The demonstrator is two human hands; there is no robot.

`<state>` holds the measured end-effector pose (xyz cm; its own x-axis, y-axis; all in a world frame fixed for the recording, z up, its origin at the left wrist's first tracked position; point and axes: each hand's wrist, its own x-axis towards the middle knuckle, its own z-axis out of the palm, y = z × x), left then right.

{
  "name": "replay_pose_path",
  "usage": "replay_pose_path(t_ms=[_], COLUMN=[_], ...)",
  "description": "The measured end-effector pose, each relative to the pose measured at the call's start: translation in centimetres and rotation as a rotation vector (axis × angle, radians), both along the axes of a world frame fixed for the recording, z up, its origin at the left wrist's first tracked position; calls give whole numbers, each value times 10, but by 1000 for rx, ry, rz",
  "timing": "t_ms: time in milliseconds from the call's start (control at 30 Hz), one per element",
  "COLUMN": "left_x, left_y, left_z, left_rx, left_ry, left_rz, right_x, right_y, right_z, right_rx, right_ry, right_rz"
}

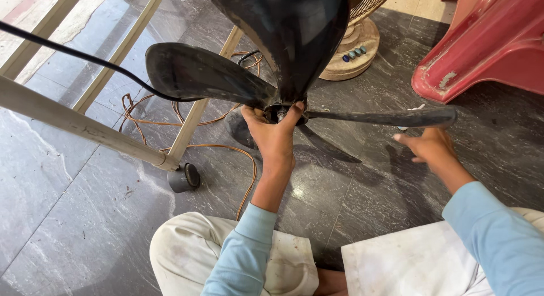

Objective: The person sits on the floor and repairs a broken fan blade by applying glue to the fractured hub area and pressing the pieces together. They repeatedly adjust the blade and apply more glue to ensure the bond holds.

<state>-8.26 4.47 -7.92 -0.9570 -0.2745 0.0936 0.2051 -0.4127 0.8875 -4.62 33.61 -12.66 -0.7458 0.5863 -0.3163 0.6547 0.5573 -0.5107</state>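
**Kid:** Two hands, but only one is busy! Which one has the fan blade?

**Helper:** Your left hand [276,134] does. Its fingers are wrapped tight round the black hub in the middle of the fan blade [266,64]. You hold it up in the air, above the dark stone floor [73,216], in front of your knees.

**Kid:** And the other hand?

**Helper:** Your right hand [429,146] holds nothing. It is low, near the floor, on the right, fingers loosely spread. It sits just under the tip of one long blade, and I cannot tell if it touches it.

**Kid:** Is the fan blade heavy?

**Helper:** I think it is light for how big it looks. The blades look like thin, stiff plastic. They look dusty and maybe greasy, so they could slip. The thin edges might bend or crack if you squeeze them.

**Kid:** So where do you grab it?

**Helper:** Right at the hub, where you have it now. That part is thick and strong.

**Kid:** What else is around?

**Helper:** A pale metal frame [85,126] on the left, with an orange wire [249,165] curled on the floor under it. Far back stands a round fan base [354,55]. A red plastic chair [487,41] is far right.
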Motion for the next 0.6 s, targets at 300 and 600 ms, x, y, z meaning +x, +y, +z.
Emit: replay_pose_path(t_ms=[300,600], left_x=[4,2], left_y=[0,-2], left_z=[-3,-7], left_rx=[-25,6], left_ry=[36,9], left_rz=[30,-6], right_x=[-20,-21], right_y=[-17,-13], right_z=[-10,-28], right_rx=[-438,-425], right_ry=[441,517], right_rz=[-207,-224])
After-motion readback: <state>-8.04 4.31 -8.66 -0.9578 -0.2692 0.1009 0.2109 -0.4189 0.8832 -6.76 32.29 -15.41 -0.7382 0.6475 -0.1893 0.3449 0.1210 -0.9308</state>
